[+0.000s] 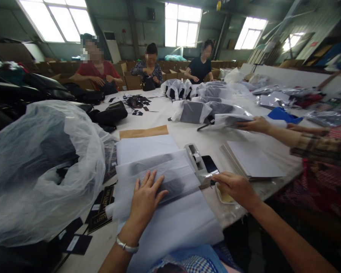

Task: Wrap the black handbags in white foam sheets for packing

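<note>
My left hand (147,197) lies flat with spread fingers on a dark item wrapped in white tissue paper (176,163). The dark shape shows through the paper, but its kind is hidden. Under the parcel is a stack of white paper sheets (147,146). To its right stands a tape dispenser (195,161). At the dispenser's front end, my right hand (235,188) pinches the end of the clear tape (208,176). A dark phone (210,165) lies beside the dispenser, and a small tray (224,194) sits partly behind my right hand.
A large clear plastic bag (45,170) bulges at the left, near black tags (100,212). White boards (252,159) are stacked at right. A co-worker's hand (255,125) touches a wrapped item. Wrapped bags (194,112) line the table's middle; three people sit across.
</note>
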The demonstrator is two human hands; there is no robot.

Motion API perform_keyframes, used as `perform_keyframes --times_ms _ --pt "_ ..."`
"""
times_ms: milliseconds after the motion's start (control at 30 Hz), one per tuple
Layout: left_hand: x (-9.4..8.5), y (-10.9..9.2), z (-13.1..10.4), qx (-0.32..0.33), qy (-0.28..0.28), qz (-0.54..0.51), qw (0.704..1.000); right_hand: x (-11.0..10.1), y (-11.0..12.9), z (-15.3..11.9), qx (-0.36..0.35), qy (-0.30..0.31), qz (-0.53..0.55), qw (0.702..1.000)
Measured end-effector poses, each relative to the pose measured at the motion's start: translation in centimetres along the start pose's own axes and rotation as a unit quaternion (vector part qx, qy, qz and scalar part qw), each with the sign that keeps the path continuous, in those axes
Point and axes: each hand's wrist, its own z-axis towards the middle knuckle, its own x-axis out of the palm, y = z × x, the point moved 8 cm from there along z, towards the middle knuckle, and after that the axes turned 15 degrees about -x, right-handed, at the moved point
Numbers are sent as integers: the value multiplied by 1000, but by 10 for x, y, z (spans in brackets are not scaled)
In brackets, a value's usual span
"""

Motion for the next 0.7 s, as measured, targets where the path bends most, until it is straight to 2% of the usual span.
perform_keyframes --times_ms 100,167,300,400,533,700 --pt "0 -1 0 -2 9 -1 1000 -5 30 43 -101 28 45 993" --pt "-1 -1 0 -5 13 -2 1000 0 51 77 -158 51 65 984" --pt "-1 -1 0 -12 10 -8 1000 25 84 147 -264 96 81 956" --pt "0 -1 1 -14 14 -14 1000 52 95 188 -312 145 72 936" --pt "2 0 1 -17 14 -23 999 81 101 220 -339 227 4 913" --pt "2 2 1 -28 8 -55 998 83 96 239 -325 249 -81 909"
